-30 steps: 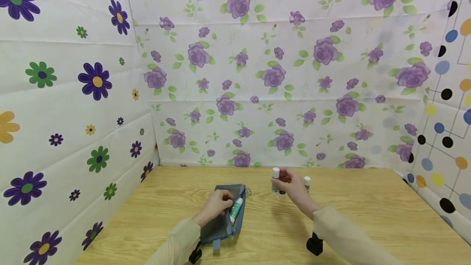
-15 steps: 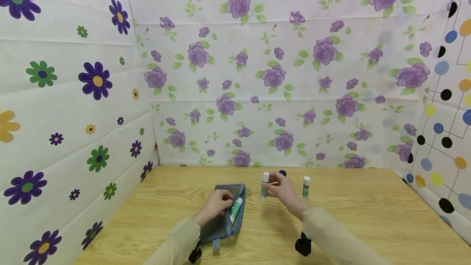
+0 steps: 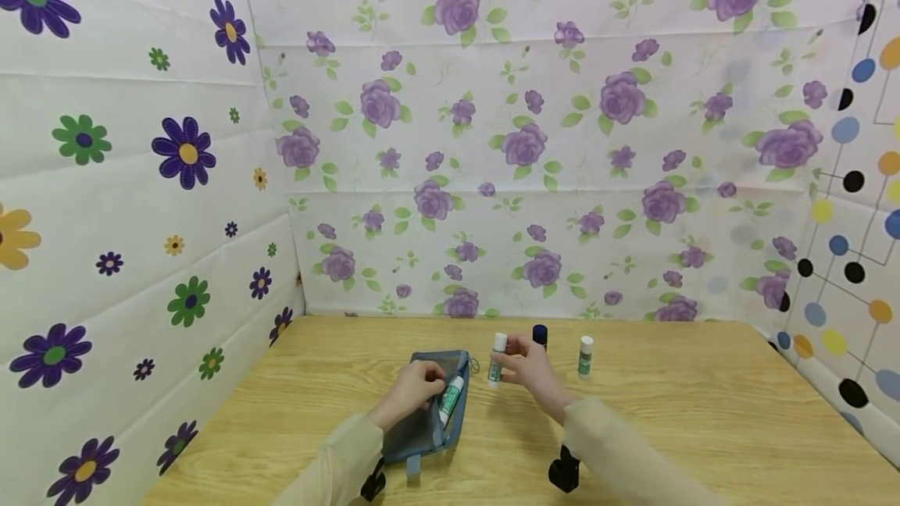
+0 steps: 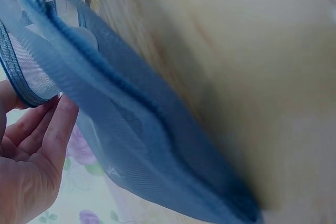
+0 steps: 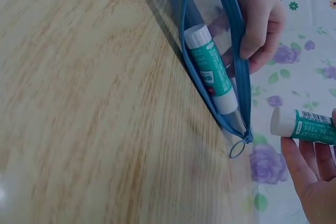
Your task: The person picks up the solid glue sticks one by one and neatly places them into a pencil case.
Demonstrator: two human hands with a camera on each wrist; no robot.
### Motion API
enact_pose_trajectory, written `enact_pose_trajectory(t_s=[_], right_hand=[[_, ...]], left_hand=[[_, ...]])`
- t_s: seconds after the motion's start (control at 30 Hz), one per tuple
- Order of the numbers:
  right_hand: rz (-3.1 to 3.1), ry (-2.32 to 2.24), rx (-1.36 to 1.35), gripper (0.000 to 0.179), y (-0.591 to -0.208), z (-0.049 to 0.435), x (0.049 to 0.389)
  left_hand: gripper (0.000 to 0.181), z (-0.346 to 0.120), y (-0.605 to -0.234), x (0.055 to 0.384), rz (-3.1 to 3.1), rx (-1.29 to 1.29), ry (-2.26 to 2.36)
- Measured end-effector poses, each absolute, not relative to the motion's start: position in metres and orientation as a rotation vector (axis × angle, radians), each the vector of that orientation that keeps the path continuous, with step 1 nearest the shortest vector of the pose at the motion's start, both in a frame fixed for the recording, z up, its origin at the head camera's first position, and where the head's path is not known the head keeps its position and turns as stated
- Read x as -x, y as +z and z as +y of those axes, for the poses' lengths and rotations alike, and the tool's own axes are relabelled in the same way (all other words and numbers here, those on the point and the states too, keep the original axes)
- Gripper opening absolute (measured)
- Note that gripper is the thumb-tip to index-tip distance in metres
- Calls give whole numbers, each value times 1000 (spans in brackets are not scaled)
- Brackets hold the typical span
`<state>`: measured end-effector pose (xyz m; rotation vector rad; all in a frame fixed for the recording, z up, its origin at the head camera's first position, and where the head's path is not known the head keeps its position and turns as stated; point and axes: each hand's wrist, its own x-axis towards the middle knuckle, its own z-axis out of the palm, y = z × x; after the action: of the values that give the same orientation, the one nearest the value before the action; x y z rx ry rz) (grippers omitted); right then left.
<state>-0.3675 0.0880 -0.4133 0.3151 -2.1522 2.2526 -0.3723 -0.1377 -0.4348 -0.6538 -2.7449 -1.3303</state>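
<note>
Conceivably, the glue stick (image 5: 304, 125) pinched by the right hand (image 3: 530, 370), just beside the mesh pouch (image 3: 409, 443), could snag should the left hand (image 3: 411, 392), fingers pinching the pouch's edge, let it sag.

Both sleeves (image 3: 622, 447) are plain cream; the wrist devices (image 3: 565, 472) are black.

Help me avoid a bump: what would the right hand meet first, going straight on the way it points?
Probably the far end of the blue mesh zippered pouch; the right hand, holding a green-and-white cylindrical glue stick, points toward it. Depth is unclear, so it might pass over.
</note>
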Motion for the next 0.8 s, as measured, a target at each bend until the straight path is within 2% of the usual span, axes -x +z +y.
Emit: enact_pose_trajectory(t_s=[0.8], right_hand=[[-2165, 2356, -280, 32, -427, 69, 359]], left_hand=[[15, -138, -437, 374, -2738, 635, -1367]])
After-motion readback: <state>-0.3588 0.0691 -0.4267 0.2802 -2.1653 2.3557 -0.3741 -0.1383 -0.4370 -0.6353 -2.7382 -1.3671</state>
